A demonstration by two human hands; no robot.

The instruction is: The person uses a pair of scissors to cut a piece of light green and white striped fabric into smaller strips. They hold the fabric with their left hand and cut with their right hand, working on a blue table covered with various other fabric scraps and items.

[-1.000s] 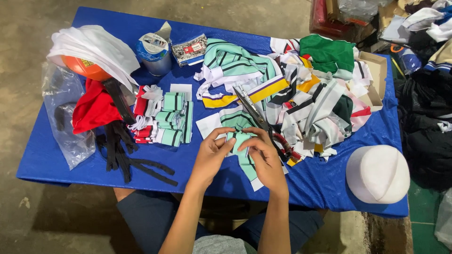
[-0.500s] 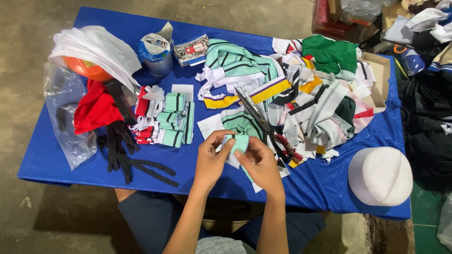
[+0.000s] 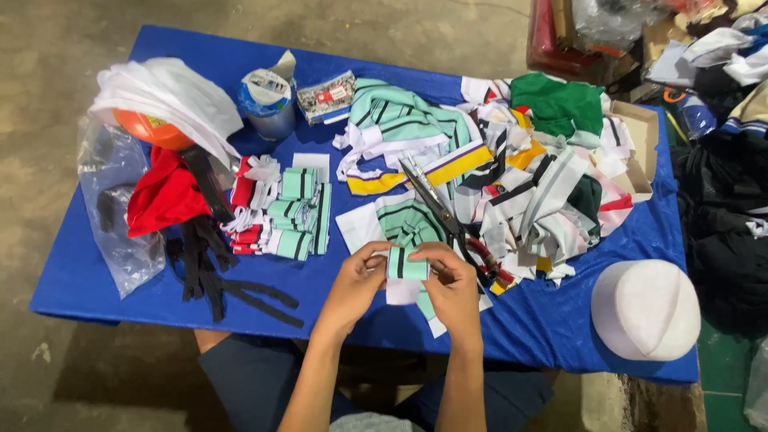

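My left hand (image 3: 358,282) and my right hand (image 3: 453,285) meet over the near middle of the blue table (image 3: 96,272). Between their fingertips they pinch a small mint-green and white striped fabric strip (image 3: 406,264), folded short. More of the same striped cloth (image 3: 410,220) lies flat just beyond the hands. A pair of long scissors with red handles (image 3: 448,216) rests to the right of the hands, blades pointing away.
Folded striped strips (image 3: 294,212) are stacked to the left, beside black bands (image 3: 210,268) and red cloth (image 3: 164,196). A large heap of mixed fabric scraps (image 3: 528,172) fills the right side. A white cap (image 3: 645,308), a tape roll (image 3: 267,100) and a plastic bag (image 3: 112,208) sit at the edges.
Both hands drew slightly toward me and closer together, folding the striped strip into a shorter piece held between the fingertips.
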